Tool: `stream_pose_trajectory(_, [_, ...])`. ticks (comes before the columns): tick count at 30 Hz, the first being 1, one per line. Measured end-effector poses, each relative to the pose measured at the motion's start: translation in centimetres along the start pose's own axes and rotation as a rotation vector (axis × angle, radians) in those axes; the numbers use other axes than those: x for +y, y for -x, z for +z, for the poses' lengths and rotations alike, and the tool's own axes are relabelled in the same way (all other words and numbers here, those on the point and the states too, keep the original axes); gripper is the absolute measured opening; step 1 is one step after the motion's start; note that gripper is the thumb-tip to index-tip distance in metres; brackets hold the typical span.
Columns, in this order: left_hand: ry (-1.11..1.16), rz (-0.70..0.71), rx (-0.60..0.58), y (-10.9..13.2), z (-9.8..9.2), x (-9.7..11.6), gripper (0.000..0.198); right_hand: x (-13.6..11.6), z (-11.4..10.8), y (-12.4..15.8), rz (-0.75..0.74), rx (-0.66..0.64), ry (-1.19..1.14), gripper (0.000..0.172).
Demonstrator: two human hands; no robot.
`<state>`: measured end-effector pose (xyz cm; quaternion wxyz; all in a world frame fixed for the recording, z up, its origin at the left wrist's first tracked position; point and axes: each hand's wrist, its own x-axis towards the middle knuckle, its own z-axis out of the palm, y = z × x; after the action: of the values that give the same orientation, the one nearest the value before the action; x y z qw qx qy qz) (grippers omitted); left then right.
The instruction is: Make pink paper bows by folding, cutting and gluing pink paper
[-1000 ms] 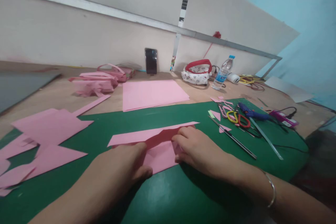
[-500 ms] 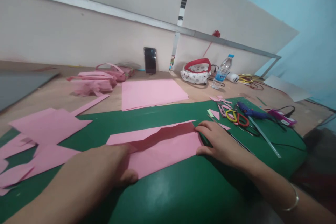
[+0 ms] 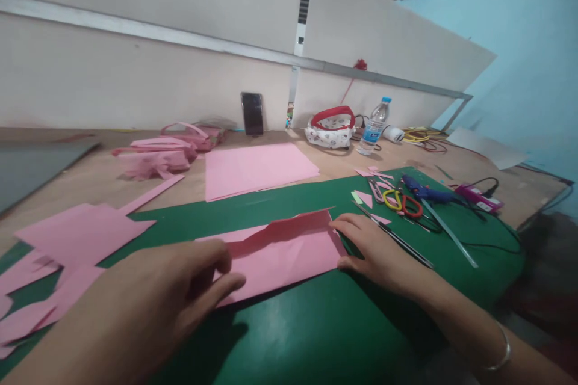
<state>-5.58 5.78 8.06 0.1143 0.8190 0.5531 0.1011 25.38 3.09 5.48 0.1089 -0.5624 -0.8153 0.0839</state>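
Observation:
A folded sheet of pink paper [image 3: 284,258] lies in front of me on a green cutting mat [image 3: 289,337]. Its far side stands up as a wavy, raised flap. My right hand [image 3: 361,246] grips the paper's right end, the fingers at the flap and the thumb at the near corner. Over the left end is my left hand [image 3: 203,283], its thumb and curled forefinger apart with nothing seen between them. That hand hides part of the paper's left end.
Pink offcuts [image 3: 81,234] cover the mat's left side. Behind are stacked pink sheets [image 3: 257,168], a phone [image 3: 251,113], a pouch [image 3: 329,132] and a water bottle [image 3: 374,126]. Scissors [image 3: 412,206], a glue gun [image 3: 424,189] and a pen [image 3: 406,243] lie right.
My left hand has loosened from the paper's left end and risen slightly, thumb and forefinger parting. My right hand keeps its grip. The view has shifted a little.

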Motion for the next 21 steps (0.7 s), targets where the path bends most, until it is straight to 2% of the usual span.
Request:
stream_pose_trajectory(3, [-0.078, 0.070, 0.130, -1.0, -0.6, 0.2, 0.035, -0.8, -0.6, -0.3, -0.071, -0.027, 0.038, 0.049])
stream_pose_trajectory(5, [-0.072, 0.094, 0.169, -1.3, -0.6, -0.4, 0.036, -1.6, -1.3, -0.8, -0.135, -0.070, 0.067, 0.047])
stream_pose_trajectory(9, [-0.059, 0.099, 0.152, -1.6, -0.1, -1.3, 0.038, -3.7, -2.3, -2.5, -0.254, -0.155, 0.051, 0.040])
stream_pose_trajectory(13, [-0.016, 0.103, 0.094, -1.9, 0.4, -1.4, 0.042, -5.1, -1.9, -4.6, -0.328, -0.200, 0.042, 0.037])
stream_pose_trajectory(16, [0.052, 0.026, 0.069, -2.2, 0.4, -1.8, 0.048, -5.3, -1.4, -6.0, -0.428, -0.221, 0.053, 0.022])
stream_pose_trajectory(18, [0.125, -0.040, 0.072, -2.2, 0.2, -2.3, 0.052, -5.3, -1.3, -6.7, -0.542, -0.210, 0.076, 0.012])
stream_pose_trajectory(21, [0.260, -0.084, 0.049, -2.1, -0.2, -3.1, 0.052, -5.3, -1.4, -7.2, -0.694, -0.083, 0.091, 0.020])
